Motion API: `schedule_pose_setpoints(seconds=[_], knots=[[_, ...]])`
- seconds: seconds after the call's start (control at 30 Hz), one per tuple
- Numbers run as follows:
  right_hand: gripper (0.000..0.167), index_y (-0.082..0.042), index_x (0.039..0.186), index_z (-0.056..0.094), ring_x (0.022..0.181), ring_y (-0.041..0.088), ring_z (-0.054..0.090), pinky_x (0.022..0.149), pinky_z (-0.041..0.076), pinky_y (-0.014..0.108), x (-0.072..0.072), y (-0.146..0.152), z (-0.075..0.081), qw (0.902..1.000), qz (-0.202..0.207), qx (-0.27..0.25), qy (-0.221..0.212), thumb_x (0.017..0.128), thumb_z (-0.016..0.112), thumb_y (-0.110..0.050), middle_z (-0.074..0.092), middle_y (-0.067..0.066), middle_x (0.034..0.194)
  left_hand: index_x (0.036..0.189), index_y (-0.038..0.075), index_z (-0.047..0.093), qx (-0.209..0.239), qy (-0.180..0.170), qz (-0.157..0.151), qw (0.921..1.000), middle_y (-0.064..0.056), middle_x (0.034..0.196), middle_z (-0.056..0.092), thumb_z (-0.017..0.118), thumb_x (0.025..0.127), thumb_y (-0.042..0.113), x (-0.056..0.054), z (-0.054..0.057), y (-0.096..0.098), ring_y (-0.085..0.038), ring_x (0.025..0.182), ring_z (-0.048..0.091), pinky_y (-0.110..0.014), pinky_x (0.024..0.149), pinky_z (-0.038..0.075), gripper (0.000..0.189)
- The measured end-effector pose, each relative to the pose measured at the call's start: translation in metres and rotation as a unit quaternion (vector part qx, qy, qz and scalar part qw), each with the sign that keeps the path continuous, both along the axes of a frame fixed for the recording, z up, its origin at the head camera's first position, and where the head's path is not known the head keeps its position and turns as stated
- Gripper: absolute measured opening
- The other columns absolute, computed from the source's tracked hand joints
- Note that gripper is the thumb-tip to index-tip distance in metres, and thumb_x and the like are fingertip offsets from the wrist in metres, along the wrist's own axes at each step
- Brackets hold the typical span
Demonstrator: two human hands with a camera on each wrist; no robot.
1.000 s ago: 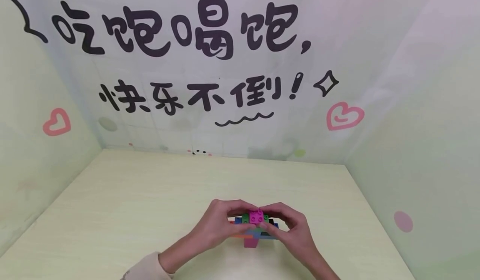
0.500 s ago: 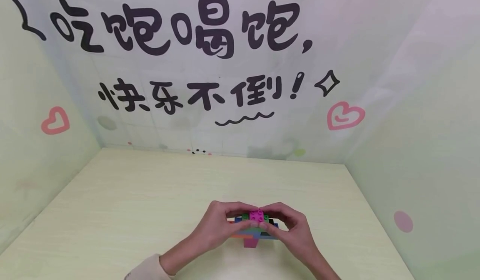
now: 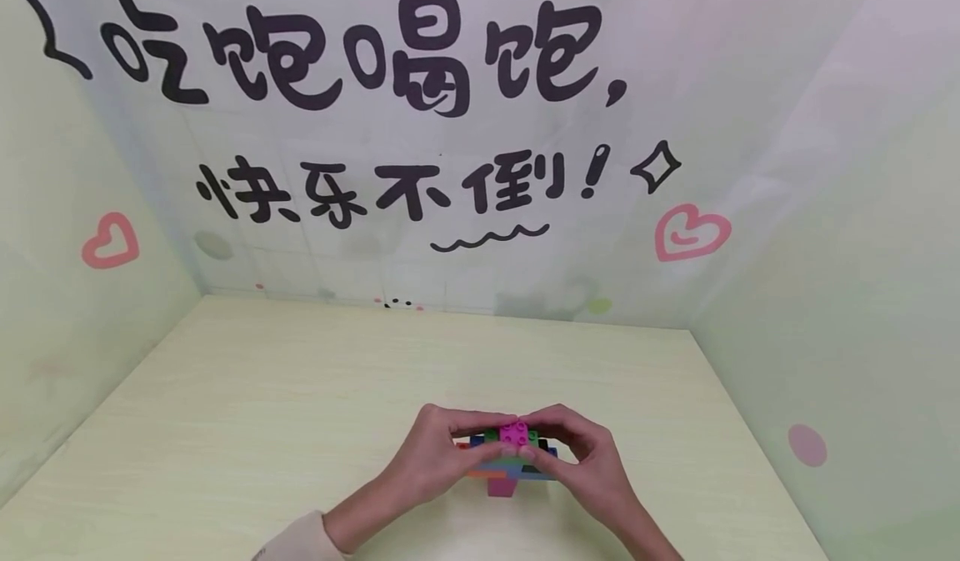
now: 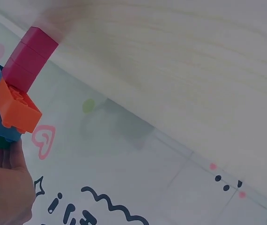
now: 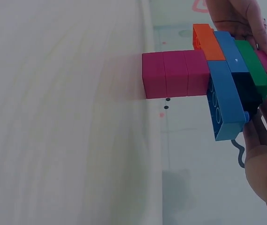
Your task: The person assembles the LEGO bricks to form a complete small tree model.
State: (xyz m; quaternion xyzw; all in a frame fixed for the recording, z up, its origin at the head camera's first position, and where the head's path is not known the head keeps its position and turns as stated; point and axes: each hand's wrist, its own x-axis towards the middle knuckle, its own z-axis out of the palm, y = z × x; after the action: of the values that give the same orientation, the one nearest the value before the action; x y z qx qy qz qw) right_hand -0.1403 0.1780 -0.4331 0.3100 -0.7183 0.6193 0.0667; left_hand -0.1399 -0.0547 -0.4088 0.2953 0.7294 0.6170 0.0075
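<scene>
A toy-brick build stands upright near the table's front. Its stem (image 5: 175,74) is a stack of pink bricks whose base meets the tabletop. Above the stem, an orange brick (image 5: 208,44) sits beside a blue brick (image 5: 225,96). Higher come another blue brick (image 5: 231,51) and a black brick (image 5: 247,91), then a green brick (image 5: 254,65). A pink brick (image 3: 514,433) tops the build, studs up. My left hand (image 3: 435,454) pinches this top brick from the left, thumb at the near side, fingers at the far side. My right hand (image 3: 594,459) pinches it likewise from the right.
The pale wood-grain table (image 3: 300,378) spreads around the build. Light printed walls enclose it at the back (image 3: 450,277), the left (image 3: 67,311) and the right (image 3: 847,311). The back wall carries large black lettering.
The left thumb has come over the near edge of the top pink brick, and the left fingers have straightened slightly along its far side. The build and right hand look still.
</scene>
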Motion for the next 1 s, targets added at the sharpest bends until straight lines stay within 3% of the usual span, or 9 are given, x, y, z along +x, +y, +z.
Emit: schedule_pose_setpoints(seconds=[0.23,0.3,0.5,0.7,0.83,1.0], knots=[[0.036,-0.007,0.121,0.064,0.101,0.027,0.065,0.089,0.053,0.039,0.001,0.002,0.002,0.9998,-0.008,0.018,-0.003,0.087,0.071,0.004,0.067,0.010,0.112,0.118,0.017,0.073,-0.016,0.049,-0.004,0.9987,0.008,0.109,0.071,0.076,0.086,0.028,-0.003,-0.001,-0.001,-0.011,0.100,0.067,-0.028,0.075,0.056,0.034],[0.037,-0.009,0.124,0.064,0.104,0.026,0.064,0.091,0.052,0.037,0.001,0.003,0.003,0.9994,-0.007,0.032,-0.011,0.088,0.071,0.000,0.066,0.008,0.114,0.120,0.018,0.072,-0.022,0.062,0.002,0.9979,0.008,0.113,0.070,0.076,0.086,0.029,-0.004,-0.001,-0.002,-0.012,0.104,0.066,-0.029,0.079,0.056,0.036],[0.044,-0.015,0.128,0.062,0.112,0.022,0.062,0.098,0.047,0.033,0.008,0.022,0.007,0.9927,-0.047,0.091,-0.063,0.087,0.076,-0.016,0.065,0.003,0.123,0.124,0.027,0.068,-0.026,0.011,0.047,0.9985,0.011,0.118,0.067,0.079,0.082,0.035,0.001,0.002,-0.020,-0.012,0.113,0.062,-0.029,0.092,0.050,0.043],[0.045,-0.021,0.122,0.066,0.112,0.019,0.062,0.099,0.047,0.038,0.020,0.047,0.002,0.9677,-0.102,0.161,-0.165,0.081,0.081,-0.031,0.066,-0.008,0.120,0.118,0.026,0.071,-0.073,-0.054,0.074,0.9931,0.008,0.114,0.070,0.081,0.080,0.033,0.012,-0.006,-0.049,-0.018,0.109,0.065,-0.032,0.087,0.054,0.040],[0.039,-0.021,0.118,0.067,0.108,0.023,0.064,0.096,0.049,0.040,0.023,0.053,-0.002,0.9663,-0.089,0.172,-0.169,0.082,0.081,-0.026,0.068,-0.006,0.115,0.117,0.016,0.072,-0.099,-0.051,0.061,0.9919,0.002,0.114,0.070,0.081,0.080,0.030,0.015,-0.016,-0.055,-0.027,0.109,0.065,-0.039,0.089,0.053,0.040],[0.035,-0.019,0.116,0.069,0.103,0.025,0.066,0.092,0.051,0.040,0.026,0.052,-0.005,0.9713,-0.073,0.153,-0.167,0.082,0.080,-0.024,0.070,-0.003,0.111,0.113,0.012,0.074,-0.114,-0.028,0.053,0.9916,0.006,0.110,0.071,0.081,0.081,0.021,0.016,-0.021,-0.053,-0.025,0.105,0.067,-0.039,0.086,0.054,0.034]])
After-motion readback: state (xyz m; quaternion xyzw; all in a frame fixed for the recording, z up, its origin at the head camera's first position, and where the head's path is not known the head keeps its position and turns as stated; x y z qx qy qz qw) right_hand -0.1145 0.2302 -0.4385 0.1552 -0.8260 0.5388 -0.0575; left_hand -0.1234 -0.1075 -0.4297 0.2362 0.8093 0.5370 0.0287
